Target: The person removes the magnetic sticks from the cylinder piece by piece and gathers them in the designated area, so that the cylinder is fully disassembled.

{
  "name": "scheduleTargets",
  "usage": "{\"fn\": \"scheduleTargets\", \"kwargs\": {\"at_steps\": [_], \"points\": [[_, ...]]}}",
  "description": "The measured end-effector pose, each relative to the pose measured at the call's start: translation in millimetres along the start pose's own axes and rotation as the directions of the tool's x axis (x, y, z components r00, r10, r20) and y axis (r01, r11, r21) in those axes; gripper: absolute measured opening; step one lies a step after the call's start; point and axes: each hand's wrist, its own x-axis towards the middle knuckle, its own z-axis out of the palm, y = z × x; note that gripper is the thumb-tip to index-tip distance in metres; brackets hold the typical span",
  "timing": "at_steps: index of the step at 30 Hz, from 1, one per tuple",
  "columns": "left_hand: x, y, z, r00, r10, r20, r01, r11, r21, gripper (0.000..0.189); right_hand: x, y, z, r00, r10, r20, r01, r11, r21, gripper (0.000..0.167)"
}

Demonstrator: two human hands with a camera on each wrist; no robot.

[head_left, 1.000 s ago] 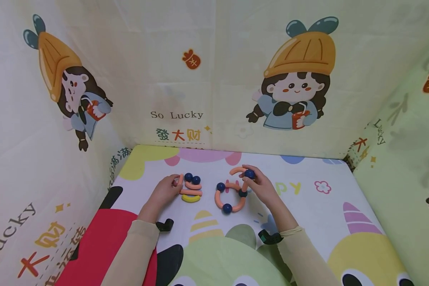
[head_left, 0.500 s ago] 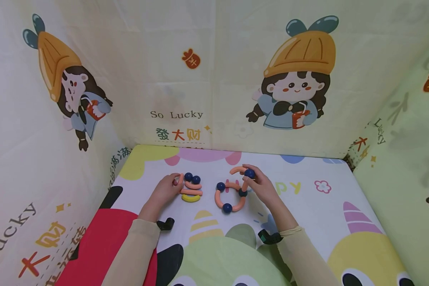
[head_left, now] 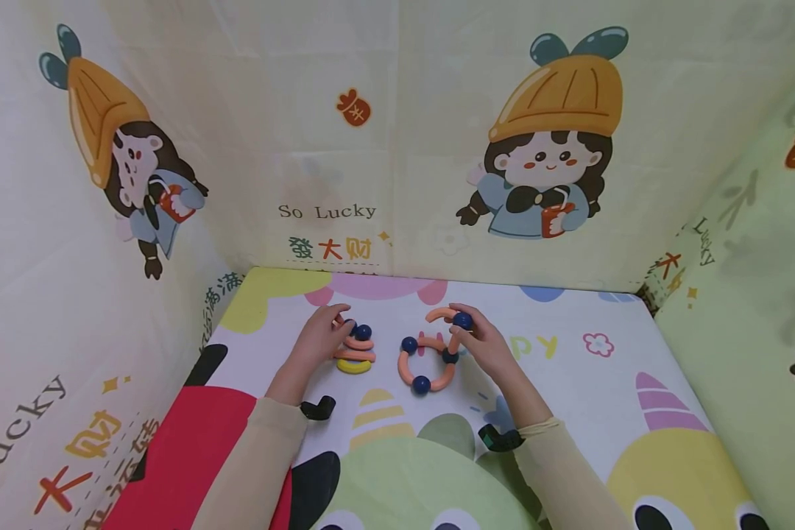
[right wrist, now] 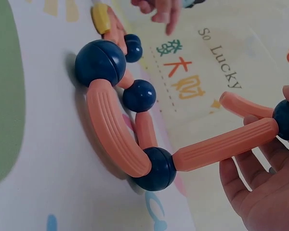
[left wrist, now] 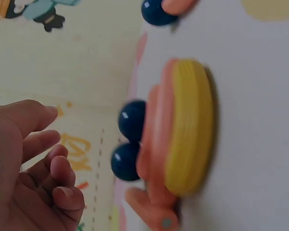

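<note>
Left hand (head_left: 321, 335) has shifted to hover by two blue balls (left wrist: 131, 120), fingers apart; right hand (head_left: 483, 342) pinches a raised ball (head_left: 462, 321), its pink stick (right wrist: 225, 144) joined to the ring (head_left: 403, 366) on the tabletop (head_left: 570, 390), a joint a tug or twist might part.

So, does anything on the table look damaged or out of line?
I see no damage or spill. One thing looks askew: in the left wrist view, near the left hand, an orange stick lies at an angle, out of line with the yellow stick. It may simply be loose.
</note>
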Motion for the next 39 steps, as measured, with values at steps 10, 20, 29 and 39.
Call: {"fn": "scheduleTargets", "kwargs": {"at_steps": [10,20,29,39], "points": [[5.1,44.6,11.1,0.982,0.190,0.019,-0.190,0.982,0.003,0.046,1.9,1,0,1.000,-0.008,0.003,0.008,1.000,0.008,0.055],[9.7,76.4,33.2,0.954,0.257,0.151,-0.250,0.966,-0.066,0.051,1.3,3,-1,1.000,-0.019,0.012,0.019,1.000,0.012,0.048],[10.1,94.0,50.8,0.918,0.328,0.223,-0.293,0.940,-0.177,0.057,2.6,5,-2,0.998,-0.057,0.026,0.056,0.997,0.051,0.048],[8.5,98.3,60.2,0.912,0.388,0.135,-0.376,0.921,-0.104,0.047,3.5,5,-4,0.995,-0.080,0.054,0.075,0.993,0.090,0.047]]}}
